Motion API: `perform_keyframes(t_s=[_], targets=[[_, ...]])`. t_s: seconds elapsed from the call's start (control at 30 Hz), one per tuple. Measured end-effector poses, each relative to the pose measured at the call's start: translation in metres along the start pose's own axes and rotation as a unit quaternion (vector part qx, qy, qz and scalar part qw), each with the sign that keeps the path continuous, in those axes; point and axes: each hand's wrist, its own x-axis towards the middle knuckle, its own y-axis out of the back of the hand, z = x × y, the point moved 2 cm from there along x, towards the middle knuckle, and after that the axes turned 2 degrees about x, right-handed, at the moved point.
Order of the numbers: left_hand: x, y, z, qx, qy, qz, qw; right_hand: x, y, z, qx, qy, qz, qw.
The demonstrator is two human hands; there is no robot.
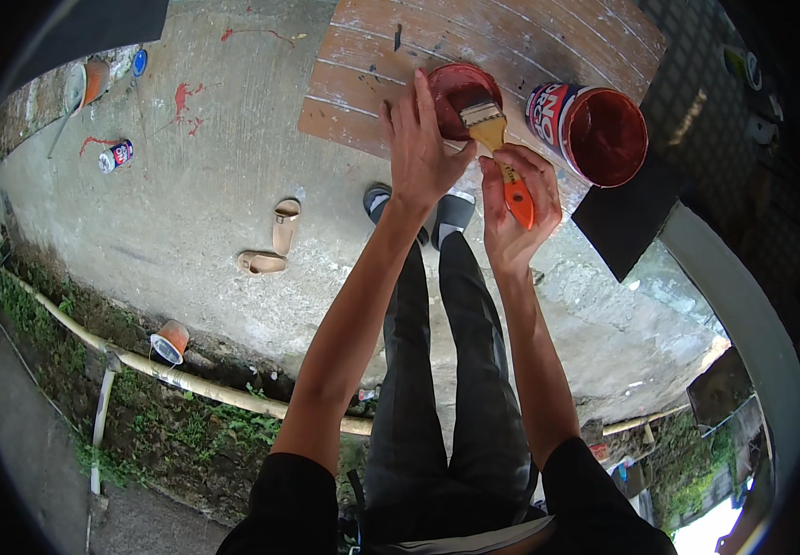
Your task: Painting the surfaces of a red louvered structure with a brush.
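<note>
My right hand is closed around the handle of a flat paintbrush, wooden near its metal band and orange at the end. The brush head lies over the near right rim of a round bowl of dark red paint. Against the bowl's left and near side is my left hand, fingers along the wall and thumb toward the near edge, gripping it. Right of the brush, a large paint can with a blue, white and red label is full of red paint and open at the top.
A paint-flecked slatted wooden table bears the bowl and can. Beige sandals and a small spray can lie on the concrete floor. An orange bucket sits by a bamboo rail. A dark panel is at right.
</note>
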Motion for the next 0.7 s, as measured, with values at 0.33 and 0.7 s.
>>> perform_keyframes(t_s=[0.33,0.7], targets=[[-0.001,-0.007,0.011,0.009,0.048,0.030,0.998,-0.001,-0.007,0.006,0.003,-0.007,0.006,1.000],[-0.002,-0.009,0.014,0.002,0.064,0.046,0.997,0.007,0.003,-0.016,-0.034,-0.028,0.008,0.999]])
